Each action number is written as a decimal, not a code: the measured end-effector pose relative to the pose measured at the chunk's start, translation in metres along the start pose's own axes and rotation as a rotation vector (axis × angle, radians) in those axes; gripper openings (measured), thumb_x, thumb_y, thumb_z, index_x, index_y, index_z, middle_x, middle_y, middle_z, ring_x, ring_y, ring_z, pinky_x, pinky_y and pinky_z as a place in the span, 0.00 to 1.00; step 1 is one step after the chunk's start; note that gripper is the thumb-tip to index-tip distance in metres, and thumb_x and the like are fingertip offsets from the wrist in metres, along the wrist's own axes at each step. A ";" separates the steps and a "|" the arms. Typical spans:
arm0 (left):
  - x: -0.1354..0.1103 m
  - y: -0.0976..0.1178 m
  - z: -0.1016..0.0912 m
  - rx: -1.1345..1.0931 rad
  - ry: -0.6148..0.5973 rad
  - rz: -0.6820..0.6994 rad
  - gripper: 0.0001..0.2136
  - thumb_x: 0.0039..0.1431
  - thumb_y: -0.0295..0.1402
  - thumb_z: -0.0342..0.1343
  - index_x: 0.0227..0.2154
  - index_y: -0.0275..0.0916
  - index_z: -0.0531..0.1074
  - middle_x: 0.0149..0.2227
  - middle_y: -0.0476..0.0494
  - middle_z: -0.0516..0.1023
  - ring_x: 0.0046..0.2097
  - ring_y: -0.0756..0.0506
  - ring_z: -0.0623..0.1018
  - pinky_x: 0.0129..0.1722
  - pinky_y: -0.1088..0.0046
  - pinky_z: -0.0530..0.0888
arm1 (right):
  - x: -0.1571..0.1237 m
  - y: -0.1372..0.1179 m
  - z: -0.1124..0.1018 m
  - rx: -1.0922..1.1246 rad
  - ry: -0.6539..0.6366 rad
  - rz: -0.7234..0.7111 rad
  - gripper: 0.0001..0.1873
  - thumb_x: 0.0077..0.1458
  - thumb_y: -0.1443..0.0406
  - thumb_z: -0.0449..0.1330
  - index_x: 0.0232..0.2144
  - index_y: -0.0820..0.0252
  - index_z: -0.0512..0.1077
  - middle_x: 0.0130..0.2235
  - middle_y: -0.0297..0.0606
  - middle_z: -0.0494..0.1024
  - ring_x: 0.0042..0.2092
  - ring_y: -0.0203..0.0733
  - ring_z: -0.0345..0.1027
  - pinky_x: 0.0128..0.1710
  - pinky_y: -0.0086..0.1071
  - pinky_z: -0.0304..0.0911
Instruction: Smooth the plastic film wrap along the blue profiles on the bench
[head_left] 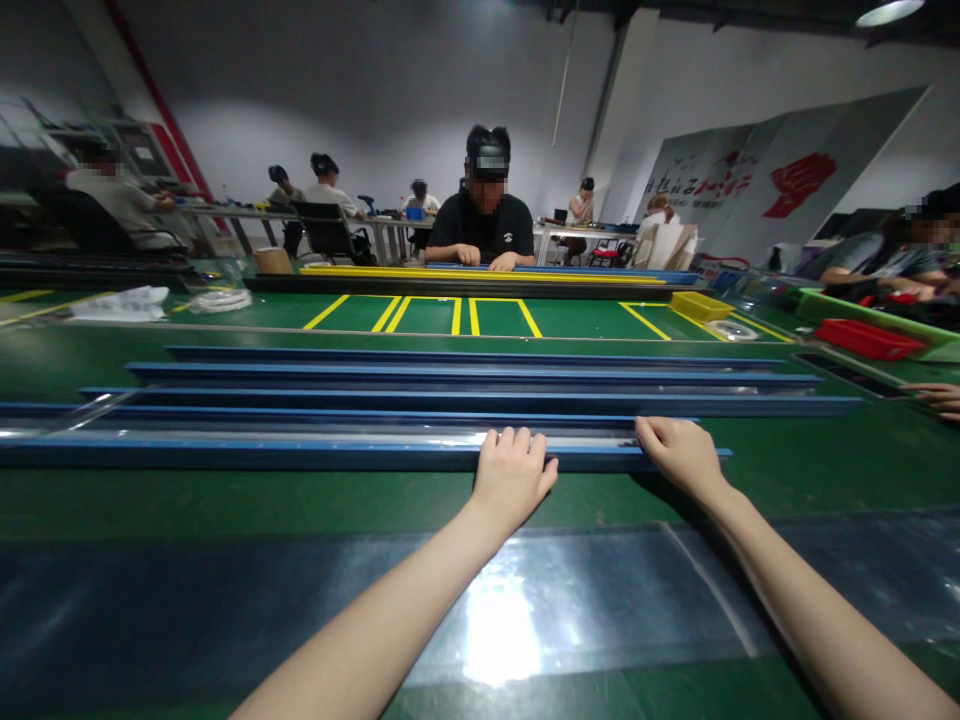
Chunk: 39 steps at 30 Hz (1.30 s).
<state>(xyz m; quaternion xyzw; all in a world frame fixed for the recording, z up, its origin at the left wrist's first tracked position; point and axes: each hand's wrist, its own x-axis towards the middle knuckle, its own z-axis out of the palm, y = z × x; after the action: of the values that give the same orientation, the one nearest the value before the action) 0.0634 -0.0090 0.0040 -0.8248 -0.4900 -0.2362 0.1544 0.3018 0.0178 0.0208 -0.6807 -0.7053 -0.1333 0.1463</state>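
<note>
A long blue channel strip (300, 458) lies crosswise on the green tabletop nearest to me, with shiny clear film along its inside. My left hand (512, 470) is closed over its near rim, fingertips curled into the channel and thumb out to the right. Close to the strip's right end, my right hand (682, 455) is curled shut over the channel, its thumb side against the inner part. Whatever those right fingers hold, if anything, is hidden under the hand. Several similar blue strips (465, 402) run parallel just beyond.
A wide sheet of clear plastic (300, 600) lies before me. Across the table, a person in black (484, 225) works at yellow and dark strips (487, 274). Yellow tape marks the tabletop. At right are a yellow tray (703, 307), a red bin (866, 338) and another person's hand (934, 398).
</note>
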 end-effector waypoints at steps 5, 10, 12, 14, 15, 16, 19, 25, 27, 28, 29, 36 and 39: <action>0.000 0.001 0.000 0.001 0.004 0.006 0.10 0.56 0.38 0.46 0.30 0.38 0.68 0.30 0.44 0.71 0.34 0.43 0.69 0.33 0.65 0.60 | 0.000 0.000 -0.001 -0.005 -0.012 0.009 0.25 0.54 0.57 0.41 0.15 0.58 0.68 0.22 0.39 0.75 0.25 0.40 0.66 0.22 0.29 0.46; 0.000 0.001 0.000 -0.004 0.002 0.000 0.10 0.56 0.38 0.46 0.30 0.38 0.68 0.30 0.44 0.72 0.35 0.43 0.69 0.33 0.65 0.60 | 0.001 0.000 0.000 -0.022 -0.018 0.002 0.25 0.54 0.57 0.41 0.15 0.58 0.67 0.22 0.39 0.75 0.26 0.41 0.67 0.23 0.29 0.46; 0.000 0.000 0.000 -0.004 0.000 0.001 0.10 0.56 0.38 0.47 0.30 0.38 0.67 0.30 0.44 0.72 0.35 0.43 0.69 0.33 0.65 0.60 | 0.000 0.000 0.000 -0.022 -0.018 0.005 0.24 0.54 0.57 0.41 0.15 0.58 0.68 0.23 0.39 0.75 0.26 0.41 0.67 0.23 0.29 0.46; 0.000 0.000 0.000 -0.003 -0.001 0.003 0.10 0.56 0.38 0.46 0.30 0.38 0.67 0.30 0.44 0.72 0.35 0.43 0.69 0.33 0.65 0.60 | 0.000 0.000 0.000 -0.018 -0.016 0.011 0.24 0.54 0.57 0.41 0.15 0.58 0.68 0.23 0.39 0.76 0.27 0.41 0.67 0.23 0.29 0.47; 0.000 0.000 0.000 -0.003 -0.001 0.004 0.10 0.56 0.38 0.46 0.30 0.38 0.67 0.30 0.44 0.71 0.35 0.43 0.69 0.33 0.65 0.60 | 0.000 0.000 0.000 -0.016 -0.016 0.013 0.24 0.54 0.57 0.41 0.15 0.58 0.68 0.23 0.39 0.76 0.27 0.41 0.67 0.23 0.29 0.47; 0.000 0.000 0.000 -0.003 0.000 0.005 0.10 0.56 0.38 0.46 0.30 0.38 0.68 0.30 0.44 0.71 0.34 0.43 0.69 0.33 0.65 0.60 | 0.000 0.000 -0.001 -0.015 -0.017 0.015 0.24 0.54 0.57 0.41 0.15 0.58 0.68 0.23 0.39 0.75 0.26 0.41 0.67 0.23 0.29 0.47; 0.000 -0.001 0.000 -0.003 0.004 0.005 0.10 0.56 0.38 0.46 0.30 0.38 0.68 0.30 0.44 0.71 0.35 0.43 0.69 0.33 0.65 0.60 | 0.000 0.000 -0.001 -0.018 -0.024 0.018 0.24 0.54 0.57 0.41 0.15 0.58 0.67 0.22 0.39 0.75 0.26 0.41 0.67 0.23 0.29 0.46; 0.000 0.000 0.000 -0.005 -0.007 0.004 0.10 0.56 0.38 0.47 0.31 0.38 0.68 0.30 0.43 0.71 0.35 0.43 0.69 0.33 0.65 0.60 | 0.000 0.000 -0.001 -0.010 -0.027 0.015 0.24 0.54 0.57 0.41 0.15 0.57 0.68 0.22 0.39 0.75 0.26 0.41 0.67 0.23 0.29 0.47; 0.000 0.000 -0.001 -0.006 -0.012 0.004 0.10 0.56 0.38 0.47 0.31 0.38 0.68 0.30 0.43 0.71 0.35 0.43 0.69 0.34 0.65 0.60 | 0.000 -0.001 -0.001 -0.008 -0.024 0.013 0.24 0.54 0.57 0.41 0.15 0.57 0.68 0.22 0.39 0.75 0.26 0.41 0.66 0.23 0.29 0.47; 0.000 0.000 -0.001 -0.006 -0.013 0.003 0.10 0.56 0.38 0.46 0.31 0.38 0.68 0.30 0.43 0.71 0.35 0.43 0.69 0.34 0.65 0.60 | 0.000 -0.001 -0.001 -0.007 -0.024 0.012 0.24 0.54 0.57 0.41 0.15 0.57 0.68 0.22 0.39 0.75 0.26 0.41 0.66 0.23 0.29 0.47; 0.000 0.000 -0.001 -0.006 -0.014 0.003 0.10 0.57 0.38 0.46 0.31 0.38 0.68 0.30 0.43 0.71 0.35 0.43 0.69 0.34 0.65 0.60 | -0.001 -0.001 -0.002 -0.006 -0.022 0.010 0.24 0.54 0.57 0.41 0.15 0.57 0.68 0.22 0.39 0.75 0.26 0.41 0.66 0.23 0.29 0.47; 0.000 0.000 -0.003 -0.004 -0.023 0.000 0.09 0.56 0.37 0.47 0.31 0.38 0.68 0.30 0.43 0.71 0.35 0.43 0.69 0.33 0.66 0.60 | 0.000 -0.002 -0.003 -0.003 -0.013 0.010 0.25 0.54 0.57 0.41 0.14 0.57 0.67 0.21 0.39 0.74 0.25 0.40 0.66 0.22 0.29 0.46; 0.000 0.000 -0.002 -0.005 -0.021 0.002 0.09 0.57 0.38 0.46 0.31 0.38 0.68 0.30 0.43 0.71 0.35 0.43 0.69 0.34 0.66 0.60 | 0.000 -0.002 -0.003 0.003 -0.024 0.013 0.25 0.54 0.57 0.40 0.14 0.57 0.67 0.21 0.39 0.74 0.25 0.40 0.65 0.22 0.29 0.46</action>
<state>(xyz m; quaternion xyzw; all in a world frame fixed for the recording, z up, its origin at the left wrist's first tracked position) 0.0630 -0.0096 0.0060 -0.8281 -0.4902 -0.2285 0.1474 0.2995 0.0165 0.0235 -0.6865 -0.7028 -0.1233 0.1398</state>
